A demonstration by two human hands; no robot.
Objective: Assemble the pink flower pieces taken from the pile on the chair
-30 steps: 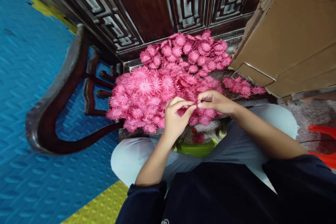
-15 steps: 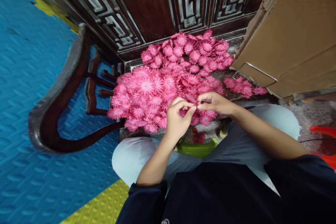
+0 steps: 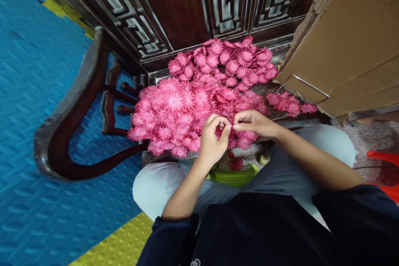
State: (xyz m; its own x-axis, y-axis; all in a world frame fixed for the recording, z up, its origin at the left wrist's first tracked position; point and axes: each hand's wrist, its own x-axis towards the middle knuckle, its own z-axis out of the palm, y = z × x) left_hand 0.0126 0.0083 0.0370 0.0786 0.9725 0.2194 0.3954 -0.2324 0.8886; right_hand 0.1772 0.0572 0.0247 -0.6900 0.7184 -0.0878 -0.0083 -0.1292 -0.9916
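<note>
A big heap of pink fabric flower heads covers the seat of a dark wooden chair in front of me. My left hand and my right hand meet fingertip to fingertip at the near edge of the heap. Both pinch the same small pink flower piece, which is mostly hidden by my fingers. A smaller cluster of pink flowers lies to the right on the seat.
A brown cardboard box with a metal wire handle stands at the right. Carved dark wood panels rise behind the heap. Blue foam floor mats lie left; something green sits between my knees, a red item far right.
My hands stay at the same spot on the heap's near edge; my left fingers have curled in slightly more against my right fingertips. The view shifted a little.
</note>
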